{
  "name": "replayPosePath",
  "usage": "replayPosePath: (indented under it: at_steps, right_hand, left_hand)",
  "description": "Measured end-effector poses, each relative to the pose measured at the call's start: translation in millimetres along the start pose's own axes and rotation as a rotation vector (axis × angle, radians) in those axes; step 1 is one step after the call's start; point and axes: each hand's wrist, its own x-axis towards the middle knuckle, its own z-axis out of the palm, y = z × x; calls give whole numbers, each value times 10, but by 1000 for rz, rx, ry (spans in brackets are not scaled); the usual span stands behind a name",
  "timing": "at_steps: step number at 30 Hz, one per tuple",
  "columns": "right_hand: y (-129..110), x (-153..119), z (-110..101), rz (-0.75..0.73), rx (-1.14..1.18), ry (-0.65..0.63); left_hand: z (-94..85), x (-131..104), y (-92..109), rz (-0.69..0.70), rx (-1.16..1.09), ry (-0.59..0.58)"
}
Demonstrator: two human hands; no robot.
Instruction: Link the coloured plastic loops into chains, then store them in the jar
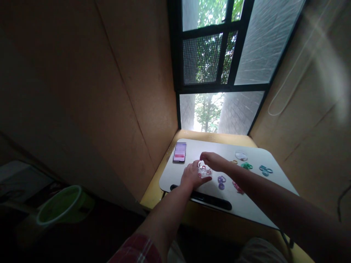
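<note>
A clear round container (204, 171) with a few reddish bands inside stands on the white table (219, 146). My left hand (192, 175) wraps round its left and near side. Over its far rim is my right hand (212, 160), fingers pressed together; whatever they pinch is too small to make out. Right of the container lie purple bands (221, 179) and red-pink bands (238, 187), the latter partly behind my right forearm. Farther right are green bands (246, 166) and teal bands (265, 170). A yellow band (235, 161) shows beside the forearm.
A clear round lid (241, 156) lies at the table's far side. The phone (179, 152) rests at the far left. A black bar (211, 200) runs along the near edge. The window (219, 109) stands behind; a green basket (64, 206) is low at left.
</note>
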Motion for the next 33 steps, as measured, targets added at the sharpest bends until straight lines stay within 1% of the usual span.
replayPosePath:
  at_steps: [5,10,19,25,33]
  right_hand:
    - [11,-9,31,6,5,-9]
    - [16,-9,58,-20,0,-11]
    - [-13,15,91,-35,-34,-73]
    - [-90,-8,82,-51,-75,-28]
    - [-201,0,83,-133,-57,34]
  left_hand:
    - [-5,-5,9,3,1,0]
    - [-18,-11,19,-3,8,-3]
    - [-14,-10,16,-6,-3,19]
    - [-15,-6,23,-7,18,10]
    - [-10,5,20,23,24,16]
